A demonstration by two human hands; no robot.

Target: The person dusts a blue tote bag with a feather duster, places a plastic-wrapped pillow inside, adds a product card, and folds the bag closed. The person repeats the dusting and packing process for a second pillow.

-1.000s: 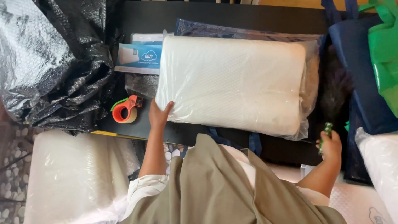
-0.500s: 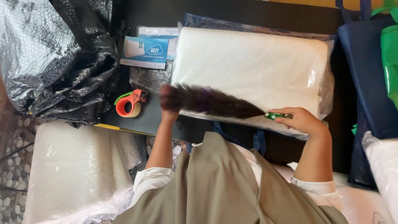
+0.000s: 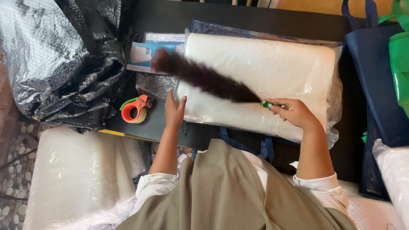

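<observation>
Pillow point(image 3: 264, 81): white foam block in a clear plastic bag, lying flat on the dark table point(image 3: 170, 127). All positions below are given relative to the pillow.
Left hand point(image 3: 174, 111): fingers spread, palm pressed flat against the pillow's left near corner. It grips nothing; it steadies the pillow.
Right hand point(image 3: 294, 113): closed around the green handle point(image 3: 268, 104) of a duster, above the pillow's near edge.
Duster point(image 3: 204, 79): dark feathery head, blurred by motion, lying diagonally across the pillow's left half, its tip reaching past the far-left corner.
Tape dispenser point(image 3: 134, 110): orange and green, on the table just left of the pillow, near the left hand, not touching it.
Leaflet point(image 3: 142, 57): blue and white, in a clear sleeve, beside the pillow's far-left corner, partly under the duster tip.
Black bubble wrap point(image 3: 55, 59): crumpled heap, well left of the pillow.
Second pillow point(image 3: 81, 174): bagged, white, left of and nearer than the first, below table level.
Bags: dark blue bag point(image 3: 375, 85) and green bag point(image 3: 400, 55) to the right of the pillow.
Progress: judged from the pose, dusting of the bagged top face is in hand, with the sweep over the left half. Whether the right half is done cannot be told. The bag's right end looks loose and unsealed, and the tape dispenser lies unused.
</observation>
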